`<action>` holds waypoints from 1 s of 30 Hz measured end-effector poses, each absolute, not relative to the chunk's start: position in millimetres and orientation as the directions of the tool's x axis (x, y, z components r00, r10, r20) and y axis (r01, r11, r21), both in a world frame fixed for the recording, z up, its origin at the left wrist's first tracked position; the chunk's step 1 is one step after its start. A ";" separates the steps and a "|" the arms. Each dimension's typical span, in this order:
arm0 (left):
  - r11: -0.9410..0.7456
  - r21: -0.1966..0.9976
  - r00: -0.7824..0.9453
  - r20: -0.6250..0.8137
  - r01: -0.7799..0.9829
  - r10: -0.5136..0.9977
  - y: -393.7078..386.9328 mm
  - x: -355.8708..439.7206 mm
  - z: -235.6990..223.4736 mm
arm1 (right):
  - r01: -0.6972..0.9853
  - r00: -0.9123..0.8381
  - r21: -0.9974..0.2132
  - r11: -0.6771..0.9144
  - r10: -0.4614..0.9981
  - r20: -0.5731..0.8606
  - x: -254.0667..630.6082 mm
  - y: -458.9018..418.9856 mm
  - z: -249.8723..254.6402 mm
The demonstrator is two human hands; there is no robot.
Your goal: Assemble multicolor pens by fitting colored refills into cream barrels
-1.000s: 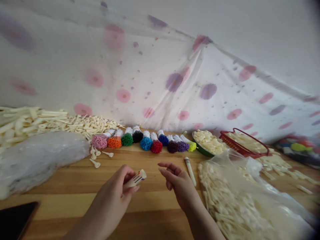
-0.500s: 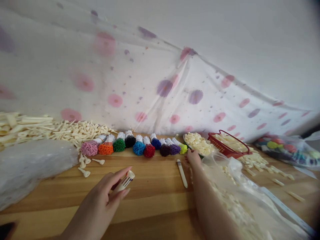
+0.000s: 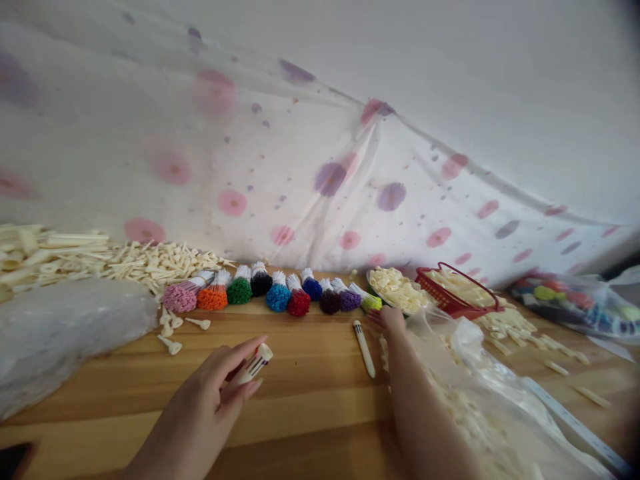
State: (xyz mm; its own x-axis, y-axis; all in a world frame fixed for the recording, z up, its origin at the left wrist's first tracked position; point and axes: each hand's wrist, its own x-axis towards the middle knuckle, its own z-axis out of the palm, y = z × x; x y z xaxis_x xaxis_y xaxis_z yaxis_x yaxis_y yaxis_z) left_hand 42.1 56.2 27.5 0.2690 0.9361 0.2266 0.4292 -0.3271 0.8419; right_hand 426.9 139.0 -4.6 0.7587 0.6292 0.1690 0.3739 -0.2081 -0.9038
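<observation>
My left hand [image 3: 220, 383] grips a white multicolour pen barrel [image 3: 254, 365] between thumb and fingers, with its slotted end tilted up to the right. My right hand [image 3: 393, 322] reaches to the yellow-green bundle of thin pen refills [image 3: 371, 303]. Its fingertips look drawn together at the bundle's lower edge; they are slightly blurred, and what they hold is hidden. Beside that hand, a second multicolour pen [image 3: 364, 349] lies on the wooden table [image 3: 310, 400]. Further bundles stretch leftward in a row, among them purple [image 3: 351, 300], red [image 3: 299, 303], green [image 3: 239, 290] and pink [image 3: 180, 298].
Cream plastic parts [image 3: 150, 261] are heaped at the back left, behind a clear plastic bag [image 3: 75, 340]. On the right are a bowl of cream pieces [image 3: 397, 288], a red basket [image 3: 457, 307] and an open bag of parts [image 3: 465, 400]. A flowered sheet [image 3: 280, 167] hangs behind.
My right hand has shifted slightly right and nearer. The yellow-green bundle has slid a little toward it. My left hand keeps its hold on the pen barrel, almost unmoved.
</observation>
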 end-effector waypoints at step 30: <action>-0.243 0.908 0.225 0.171 0.343 0.959 64.5 34.2 25.4 | 0.669 0.089 -0.730 0.142 0.959 0.268 287.8 10.0 89.0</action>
